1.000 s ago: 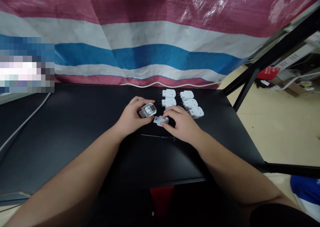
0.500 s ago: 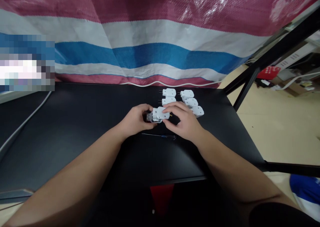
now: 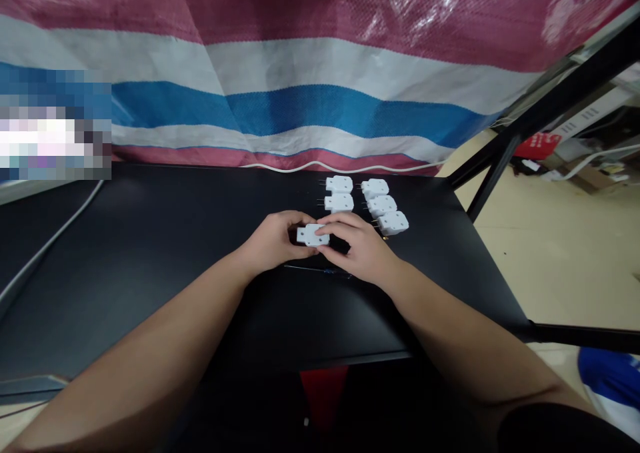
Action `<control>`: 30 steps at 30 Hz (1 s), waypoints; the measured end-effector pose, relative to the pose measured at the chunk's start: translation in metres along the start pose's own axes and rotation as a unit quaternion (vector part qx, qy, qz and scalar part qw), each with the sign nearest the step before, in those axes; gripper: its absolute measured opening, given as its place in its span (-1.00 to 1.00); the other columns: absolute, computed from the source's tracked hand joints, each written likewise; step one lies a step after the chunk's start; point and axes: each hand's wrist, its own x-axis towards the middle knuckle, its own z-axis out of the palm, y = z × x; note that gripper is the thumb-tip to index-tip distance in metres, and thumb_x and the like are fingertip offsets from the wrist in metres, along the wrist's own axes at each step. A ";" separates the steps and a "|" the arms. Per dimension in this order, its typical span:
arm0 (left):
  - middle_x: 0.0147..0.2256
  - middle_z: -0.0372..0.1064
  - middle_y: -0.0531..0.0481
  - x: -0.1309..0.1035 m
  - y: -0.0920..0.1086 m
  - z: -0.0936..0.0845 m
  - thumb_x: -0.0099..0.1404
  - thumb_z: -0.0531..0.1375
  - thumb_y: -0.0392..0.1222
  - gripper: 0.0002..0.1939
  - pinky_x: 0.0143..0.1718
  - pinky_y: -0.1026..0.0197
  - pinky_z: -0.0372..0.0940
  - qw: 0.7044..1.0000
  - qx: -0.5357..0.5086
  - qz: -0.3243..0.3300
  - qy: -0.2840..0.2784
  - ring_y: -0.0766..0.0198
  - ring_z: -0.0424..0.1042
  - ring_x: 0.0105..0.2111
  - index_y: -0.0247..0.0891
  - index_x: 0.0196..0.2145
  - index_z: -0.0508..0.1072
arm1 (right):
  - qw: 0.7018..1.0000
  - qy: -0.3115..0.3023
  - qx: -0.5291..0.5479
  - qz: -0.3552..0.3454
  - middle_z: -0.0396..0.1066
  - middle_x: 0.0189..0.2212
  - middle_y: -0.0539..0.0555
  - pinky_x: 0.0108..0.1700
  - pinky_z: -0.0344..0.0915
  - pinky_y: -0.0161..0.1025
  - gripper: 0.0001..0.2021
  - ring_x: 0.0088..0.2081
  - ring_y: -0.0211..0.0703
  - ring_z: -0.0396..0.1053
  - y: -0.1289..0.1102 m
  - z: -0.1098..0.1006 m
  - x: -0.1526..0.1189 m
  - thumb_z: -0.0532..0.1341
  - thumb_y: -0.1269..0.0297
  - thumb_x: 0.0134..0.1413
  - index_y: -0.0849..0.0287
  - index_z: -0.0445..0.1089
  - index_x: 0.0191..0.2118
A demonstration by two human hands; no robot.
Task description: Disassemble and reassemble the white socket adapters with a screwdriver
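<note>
A white plug [image 3: 309, 236] with screw holes in its top face is held low over the black table, between both hands. My left hand [image 3: 270, 243] grips its left end, thumb at the near side and fingers at the far side. From the right, my right hand [image 3: 364, 243] closes on the same plug, a finger lying on its top and the thumb at the near edge. The underside of the plug is hidden. Just nearer than the hands lies a thin screwdriver [image 3: 307, 268], its handle end partly covered by my right hand.
Beyond my hands, white plugs with metal pins lie in two columns, a left one [image 3: 339, 184] and a right one [image 3: 383, 204]. A tiny brass-coloured piece [image 3: 385, 238] is beside my right hand. A white cable [image 3: 315, 166] runs along the table's back edge, before a striped sheet [image 3: 300, 110].
The white cover has shifted left and down onto the clear part beneath it, which is now out of sight. My right hand has moved slightly left with it.
</note>
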 end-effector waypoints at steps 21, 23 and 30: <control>-0.21 0.60 -0.09 0.000 0.000 0.000 0.10 0.53 -0.16 -0.59 -0.26 0.18 0.46 1.000 -0.017 -0.005 0.001 0.20 0.56 -0.29 -0.26 -0.10 0.63 | 1.000 -0.007 0.002 0.014 0.52 0.05 0.17 0.16 0.53 0.11 -0.79 0.05 0.03 0.56 0.000 0.000 -0.001 0.33 0.37 0.28 0.03 0.58 -0.01; -0.17 0.61 -0.11 0.000 -0.001 0.000 0.11 0.53 -0.15 -0.55 -0.26 0.18 0.46 1.000 -0.023 -0.011 -0.005 0.19 0.57 -0.26 -0.26 -0.05 0.61 | 1.000 -0.008 -0.002 0.014 0.53 0.04 0.17 0.16 0.52 0.11 -0.81 0.05 0.03 0.55 0.001 0.000 -0.001 0.33 0.37 0.28 0.04 0.59 -0.02; -0.14 0.61 -0.12 -0.001 0.001 -0.002 0.17 0.54 -0.11 -0.54 -0.21 0.20 0.47 0.999 -0.045 0.005 -0.031 0.18 0.60 -0.21 -0.25 -0.02 0.56 | 0.996 -0.050 0.029 0.063 0.53 0.01 0.13 0.13 0.51 0.07 -0.85 0.02 0.01 0.56 0.000 -0.005 0.000 0.36 0.35 0.29 0.05 0.61 -0.06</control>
